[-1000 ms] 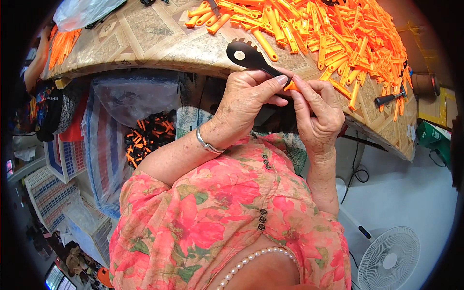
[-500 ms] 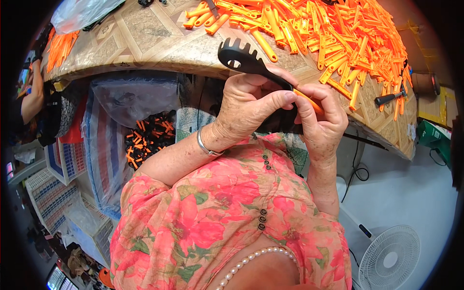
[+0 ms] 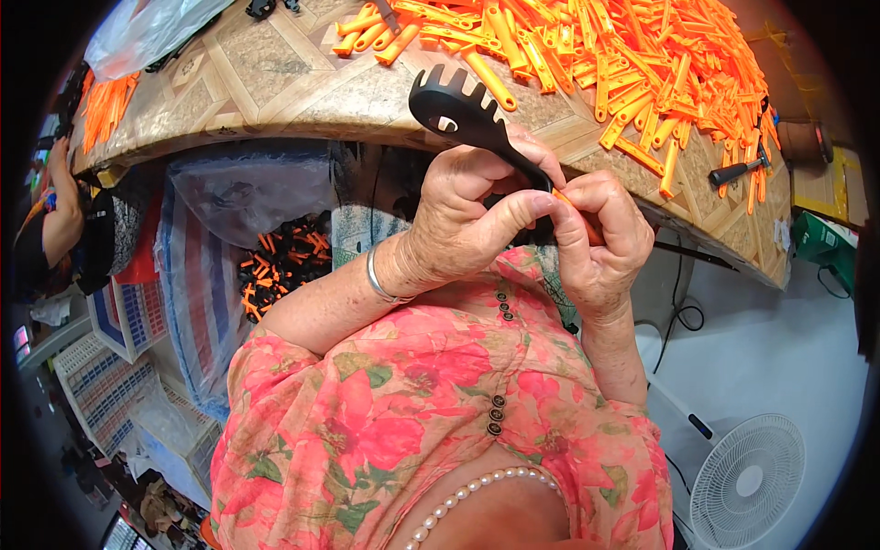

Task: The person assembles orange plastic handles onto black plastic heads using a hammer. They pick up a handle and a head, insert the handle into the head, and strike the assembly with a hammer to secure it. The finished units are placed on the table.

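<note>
A black pasta server (image 3: 461, 108) with a toothed, holed head is held in front of my chest, its head tilted up to the left. My left hand (image 3: 481, 197) is closed round its black shaft. An orange handle (image 3: 594, 229) shows only in part between the fingers of my right hand (image 3: 600, 229), which grips it close to the shaft. The fingertips of both hands meet where black and orange join, so that joint is mostly hidden. Past my hands, a large heap of orange handles (image 3: 642, 78) lies on the wood-patterned table (image 3: 275, 82).
A hammer (image 3: 741, 170) lies at the table's right edge. Below left, a striped woven bag (image 3: 197, 275) holds black pieces with orange handles (image 3: 284, 261). White plastic crates (image 3: 101, 376) stand farther left. A white fan (image 3: 750, 481) is at the lower right. Another person's arm (image 3: 62, 206) shows at far left.
The fingers of both hands have drawn closer over the joint, and less of the orange handle shows. The pasta server has shifted slightly left. The whole view has moved a little.
</note>
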Demonstrator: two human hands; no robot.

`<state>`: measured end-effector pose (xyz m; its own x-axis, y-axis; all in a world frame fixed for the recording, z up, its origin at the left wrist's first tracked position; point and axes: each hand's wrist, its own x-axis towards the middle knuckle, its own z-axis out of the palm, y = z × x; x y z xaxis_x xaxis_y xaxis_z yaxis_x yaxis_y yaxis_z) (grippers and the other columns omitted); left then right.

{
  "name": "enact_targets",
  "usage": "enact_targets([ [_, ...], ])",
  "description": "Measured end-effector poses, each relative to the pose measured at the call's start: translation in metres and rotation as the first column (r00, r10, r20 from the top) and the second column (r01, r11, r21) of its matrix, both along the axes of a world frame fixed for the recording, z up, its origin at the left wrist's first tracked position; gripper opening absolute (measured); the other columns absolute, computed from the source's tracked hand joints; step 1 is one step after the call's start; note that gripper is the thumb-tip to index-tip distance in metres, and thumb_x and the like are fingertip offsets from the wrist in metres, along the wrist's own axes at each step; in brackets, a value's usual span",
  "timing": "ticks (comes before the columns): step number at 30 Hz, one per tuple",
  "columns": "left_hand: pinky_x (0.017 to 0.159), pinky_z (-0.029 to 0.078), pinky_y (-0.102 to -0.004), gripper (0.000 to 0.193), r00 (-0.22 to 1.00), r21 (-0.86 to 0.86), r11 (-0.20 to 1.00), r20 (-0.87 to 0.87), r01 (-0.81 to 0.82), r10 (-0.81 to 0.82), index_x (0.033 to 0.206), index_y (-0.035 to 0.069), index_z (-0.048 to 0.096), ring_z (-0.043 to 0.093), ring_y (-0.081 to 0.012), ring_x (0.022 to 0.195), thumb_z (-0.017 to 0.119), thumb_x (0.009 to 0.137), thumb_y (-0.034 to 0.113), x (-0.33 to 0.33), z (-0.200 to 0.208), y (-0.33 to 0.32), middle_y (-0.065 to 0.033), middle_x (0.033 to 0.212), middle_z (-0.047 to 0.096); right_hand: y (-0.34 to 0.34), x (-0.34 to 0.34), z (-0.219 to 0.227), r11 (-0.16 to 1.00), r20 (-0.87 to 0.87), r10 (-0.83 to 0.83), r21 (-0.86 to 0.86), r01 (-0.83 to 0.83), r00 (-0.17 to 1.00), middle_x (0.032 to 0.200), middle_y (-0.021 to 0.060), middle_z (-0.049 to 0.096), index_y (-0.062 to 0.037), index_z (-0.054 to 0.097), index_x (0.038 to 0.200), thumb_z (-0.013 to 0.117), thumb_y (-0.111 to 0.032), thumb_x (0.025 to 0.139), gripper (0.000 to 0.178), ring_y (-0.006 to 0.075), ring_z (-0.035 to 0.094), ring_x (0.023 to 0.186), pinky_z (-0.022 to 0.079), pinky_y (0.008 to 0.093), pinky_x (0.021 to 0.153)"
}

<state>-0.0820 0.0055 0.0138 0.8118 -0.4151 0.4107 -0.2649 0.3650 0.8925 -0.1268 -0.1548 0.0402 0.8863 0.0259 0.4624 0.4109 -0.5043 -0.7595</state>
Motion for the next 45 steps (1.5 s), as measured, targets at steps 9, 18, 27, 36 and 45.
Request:
enact_targets([
  [9,0.074,0.053,-0.0227,0.022,0.974,-0.158,0.986,-0.214,0.043,-0.077,0.112,-0.004,0.059,0.060,-0.0118,0.084,0.062,0.091,0.003,-0.004,0.002,-0.004,-0.0094,0.108,0.057,-0.001,0.005,-0.003,0.999,0.005,-0.048,0.024,0.048,0.999,0.075,0.0082,0.062,-0.0011,0.061,0.083,0.072,-0.006,0.082,0.012,0.0165,0.061,0.064,0.048,0.0273,0.058],
  [18,0.070,0.051,-0.0211,0.020,0.962,-0.060,0.998,-0.273,-0.004,-0.013,0.112,-0.004,0.058,0.059,-0.0087,0.077,0.058,0.092,0.001,-0.002,0.001,0.002,-0.0072,0.102,0.059,-0.002,0.003,-0.012,0.988,-0.106,-0.045,0.144,0.060,0.993,0.078,0.0072,0.062,-0.0021,0.063,0.087,0.071,-0.006,0.084,0.010,0.0145,0.060,0.064,0.048,0.0265,0.059],
  [27,0.065,0.049,-0.0201,0.016,0.962,0.013,1.000,-0.272,0.017,-0.013,0.108,-0.003,0.060,0.058,-0.0071,0.073,0.059,0.093,0.002,-0.002,-0.001,0.003,-0.0070,0.099,0.061,0.001,0.001,-0.016,0.989,-0.165,-0.010,0.143,0.034,0.986,0.079,0.0067,0.064,-0.0009,0.064,0.090,0.068,-0.003,0.084,0.008,0.0114,0.060,0.065,0.048,0.0249,0.059],
  [36,0.092,0.049,-0.0287,0.039,0.815,0.013,0.884,-0.392,0.468,-0.426,0.123,-0.005,0.058,0.062,-0.0184,0.103,0.061,0.093,0.019,0.020,0.002,0.034,-0.0138,0.112,0.064,-0.048,0.006,0.027,0.931,-0.363,0.346,0.019,-0.365,0.865,0.073,0.0074,0.062,0.0008,0.064,0.084,0.064,-0.001,0.081,0.004,0.0147,0.061,0.063,0.047,0.0259,0.057],
  [45,0.087,0.049,-0.0295,0.050,0.537,0.023,0.623,-0.532,0.782,-0.655,0.136,-0.005,0.043,0.063,-0.0155,0.097,0.050,0.098,0.027,0.022,-0.005,0.039,-0.0147,0.103,0.067,-0.050,0.057,0.036,0.702,-0.458,0.309,-0.482,-0.524,0.834,0.074,0.0110,0.062,-0.0046,0.064,0.081,0.067,-0.022,0.081,0.018,0.0320,0.061,0.075,0.047,0.0406,0.067],
])
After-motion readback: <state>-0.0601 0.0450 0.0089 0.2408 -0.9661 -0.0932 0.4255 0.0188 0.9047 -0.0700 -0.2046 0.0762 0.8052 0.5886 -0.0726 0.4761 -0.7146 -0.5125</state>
